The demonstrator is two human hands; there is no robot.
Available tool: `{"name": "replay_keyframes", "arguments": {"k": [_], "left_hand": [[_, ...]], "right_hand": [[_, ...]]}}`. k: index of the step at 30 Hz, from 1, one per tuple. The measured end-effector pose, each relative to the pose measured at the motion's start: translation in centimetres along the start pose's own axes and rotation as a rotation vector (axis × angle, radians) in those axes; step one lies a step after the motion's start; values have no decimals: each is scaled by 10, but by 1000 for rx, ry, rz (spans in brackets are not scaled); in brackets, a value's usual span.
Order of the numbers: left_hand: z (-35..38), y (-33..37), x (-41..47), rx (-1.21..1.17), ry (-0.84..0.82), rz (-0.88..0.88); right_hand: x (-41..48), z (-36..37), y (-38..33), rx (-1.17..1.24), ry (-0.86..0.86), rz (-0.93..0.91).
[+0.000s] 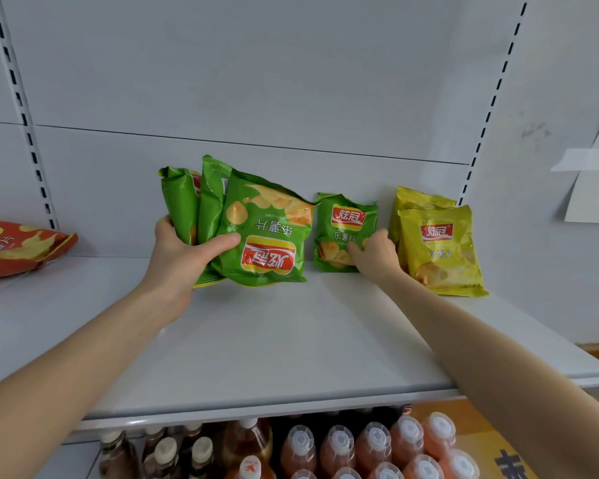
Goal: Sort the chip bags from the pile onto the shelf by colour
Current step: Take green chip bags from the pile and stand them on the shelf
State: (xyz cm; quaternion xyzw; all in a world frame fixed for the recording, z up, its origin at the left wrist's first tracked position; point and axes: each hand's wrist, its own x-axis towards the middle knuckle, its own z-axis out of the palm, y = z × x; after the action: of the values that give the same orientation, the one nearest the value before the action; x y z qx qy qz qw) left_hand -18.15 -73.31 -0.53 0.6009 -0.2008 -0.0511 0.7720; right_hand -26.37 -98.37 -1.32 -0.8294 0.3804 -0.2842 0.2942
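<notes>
The white shelf (291, 340) is the biggest thing here; its board is mostly bare, and the bags stand at the back against the rear panel. Below it, rows of drink bottles (343, 451) fill the lower level.

At the far left of the shelf lies a red chip bag (18, 247), flat on its side and well apart from the others. At the right, two yellow chip bags (440, 250) stand upright, one behind the other.

The left hand (184, 257) is clenched around a bundle of green chip bags (256, 233), about three. The front one is upside down, and the bundle hangs just above the board, tilted.

Between the bundle and the yellow ones stands a single green bag (343, 233), upright, with its long axis vertical. The right hand (374, 254) touches its lower right corner with bent fingers; I cannot tell if it really grips it or only steadies it.

The single green bag is just to the right of the bundle, so the left hand is the nearer one to add to it. I think the bundle should go down beside this bag, on its left.
</notes>
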Motion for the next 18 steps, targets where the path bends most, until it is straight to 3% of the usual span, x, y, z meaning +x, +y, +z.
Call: {"name": "replay_keyframes", "arguments": {"k": [3,6,8,10,12,18], "left_hand": [[4,0,-2,-12,6,7],[7,1,-3,-22,23,30],[10,0,-4,-24,25,48],[14,0,-5,-23,20,67],[18,1,-6,-25,8,74],[23,10,-12,-136,-69,-1]], "right_hand": [[-8,-2,-6,-61,-1,-52],[-27,-13,-17,-11,44,-221],[-47,-21,-28,199,21,-352],[-69,-27,-43,471,-125,-399],[-80,-28,-54,580,-257,-386],[-75,-34,-56,770,-284,-195]]}}
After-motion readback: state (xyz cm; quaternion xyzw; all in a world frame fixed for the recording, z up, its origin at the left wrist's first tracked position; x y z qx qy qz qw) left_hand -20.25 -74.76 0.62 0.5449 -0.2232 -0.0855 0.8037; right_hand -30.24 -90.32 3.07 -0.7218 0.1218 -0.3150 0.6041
